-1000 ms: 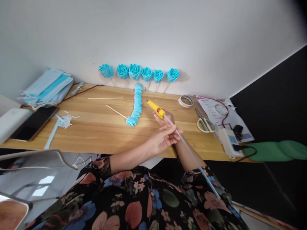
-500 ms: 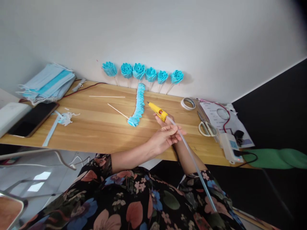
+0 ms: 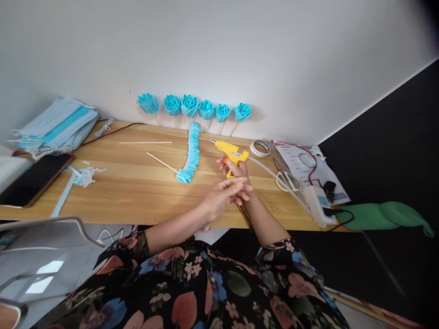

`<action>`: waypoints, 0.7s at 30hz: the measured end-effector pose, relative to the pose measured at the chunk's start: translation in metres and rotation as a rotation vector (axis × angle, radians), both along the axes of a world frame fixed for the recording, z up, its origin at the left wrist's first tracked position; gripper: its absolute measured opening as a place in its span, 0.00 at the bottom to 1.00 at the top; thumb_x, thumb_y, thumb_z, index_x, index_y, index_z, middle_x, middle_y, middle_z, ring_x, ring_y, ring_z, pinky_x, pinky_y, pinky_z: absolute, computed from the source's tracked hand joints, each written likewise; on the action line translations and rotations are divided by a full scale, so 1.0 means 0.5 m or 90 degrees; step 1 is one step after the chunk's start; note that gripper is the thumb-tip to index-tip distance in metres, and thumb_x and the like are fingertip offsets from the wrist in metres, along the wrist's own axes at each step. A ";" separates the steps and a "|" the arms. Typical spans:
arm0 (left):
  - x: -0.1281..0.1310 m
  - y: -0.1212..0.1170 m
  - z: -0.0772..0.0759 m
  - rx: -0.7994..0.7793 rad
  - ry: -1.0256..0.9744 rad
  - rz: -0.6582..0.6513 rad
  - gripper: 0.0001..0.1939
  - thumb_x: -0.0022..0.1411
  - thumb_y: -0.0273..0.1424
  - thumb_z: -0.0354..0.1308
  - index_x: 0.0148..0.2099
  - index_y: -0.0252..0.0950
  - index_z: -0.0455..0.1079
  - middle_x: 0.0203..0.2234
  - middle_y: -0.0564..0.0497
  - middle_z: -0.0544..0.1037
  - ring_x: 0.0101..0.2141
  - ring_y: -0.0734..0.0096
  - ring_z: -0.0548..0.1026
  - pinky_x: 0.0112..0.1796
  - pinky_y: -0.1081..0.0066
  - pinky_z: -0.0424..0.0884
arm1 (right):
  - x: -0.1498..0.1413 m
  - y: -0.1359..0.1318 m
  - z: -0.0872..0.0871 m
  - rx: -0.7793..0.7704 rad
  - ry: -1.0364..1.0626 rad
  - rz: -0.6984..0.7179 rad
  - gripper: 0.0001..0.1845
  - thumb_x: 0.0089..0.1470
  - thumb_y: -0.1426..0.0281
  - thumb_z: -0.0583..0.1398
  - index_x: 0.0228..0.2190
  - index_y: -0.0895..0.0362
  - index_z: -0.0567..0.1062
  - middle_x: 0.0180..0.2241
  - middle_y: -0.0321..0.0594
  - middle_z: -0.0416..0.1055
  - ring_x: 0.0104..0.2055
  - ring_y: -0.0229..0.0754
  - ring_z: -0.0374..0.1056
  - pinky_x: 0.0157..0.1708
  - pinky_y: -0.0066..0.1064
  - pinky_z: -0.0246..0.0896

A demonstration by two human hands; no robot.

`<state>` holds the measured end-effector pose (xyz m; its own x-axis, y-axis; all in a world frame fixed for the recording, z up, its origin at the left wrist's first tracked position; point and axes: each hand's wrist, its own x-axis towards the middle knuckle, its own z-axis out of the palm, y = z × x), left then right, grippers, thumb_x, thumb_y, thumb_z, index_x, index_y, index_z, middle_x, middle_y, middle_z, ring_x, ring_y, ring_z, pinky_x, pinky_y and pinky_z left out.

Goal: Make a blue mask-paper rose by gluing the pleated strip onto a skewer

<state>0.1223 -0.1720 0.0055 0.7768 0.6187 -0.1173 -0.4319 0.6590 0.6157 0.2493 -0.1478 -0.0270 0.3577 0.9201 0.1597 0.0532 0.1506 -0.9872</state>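
Note:
My right hand (image 3: 239, 170) is wrapped round the handle of a yellow glue gun (image 3: 229, 148), its nozzle pointing left. A long translucent glue stick (image 3: 270, 171) runs out of the gun's back toward the lower right. In front of my right wrist is my left hand (image 3: 226, 194), fingers loosely stretched, holding nothing. Left of the nozzle lies a strip of pleated light-blue material (image 3: 194, 148). Its near end is curled round one end of a thin wooden stick (image 3: 161, 161). Another thin stick (image 3: 146, 142) lies flat farther back.
Several blue flowers on sticks (image 3: 189, 106) lean against the wall. At left are stacked face masks (image 3: 56, 123), a phone (image 3: 36, 179) and fabric scraps (image 3: 84, 176). At right are a tape roll (image 3: 259, 148), scissors (image 3: 287, 181), paper (image 3: 295, 157) and a power strip (image 3: 318, 204).
My left hand has let go of the glue stick. The glue gun has turned so its side shows, and the stick has swung out to the right. The view has shifted slightly right.

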 end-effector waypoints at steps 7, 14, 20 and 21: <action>-0.020 0.034 -0.010 0.069 0.117 0.191 0.08 0.59 0.31 0.70 0.39 0.34 0.77 0.36 0.51 0.79 0.31 0.76 0.73 0.32 0.76 0.65 | 0.025 0.032 0.016 0.064 0.094 0.101 0.22 0.57 0.50 0.60 0.41 0.54 0.80 0.42 0.43 0.81 0.39 0.41 0.75 0.40 0.34 0.71; -0.019 0.064 0.001 0.096 0.143 0.241 0.09 0.56 0.23 0.69 0.41 0.34 0.78 0.39 0.50 0.81 0.43 0.70 0.76 0.46 0.73 0.66 | 0.008 0.028 0.030 0.093 -0.031 0.139 0.29 0.59 0.42 0.55 0.39 0.53 0.81 0.41 0.43 0.81 0.47 0.45 0.75 0.49 0.38 0.70; -0.010 0.064 0.010 0.106 0.020 0.194 0.17 0.49 0.29 0.76 0.41 0.36 0.78 0.34 0.53 0.81 0.38 0.71 0.77 0.44 0.73 0.68 | 0.000 0.005 0.064 0.063 -0.117 0.206 0.31 0.60 0.41 0.55 0.35 0.54 0.83 0.30 0.40 0.77 0.37 0.44 0.74 0.43 0.35 0.70; -0.012 0.062 0.010 0.104 0.006 0.190 0.17 0.48 0.31 0.76 0.41 0.36 0.78 0.33 0.53 0.80 0.36 0.72 0.76 0.42 0.73 0.68 | 0.001 -0.003 0.070 0.059 -0.108 0.205 0.31 0.60 0.41 0.55 0.36 0.54 0.83 0.29 0.39 0.77 0.35 0.43 0.73 0.39 0.34 0.70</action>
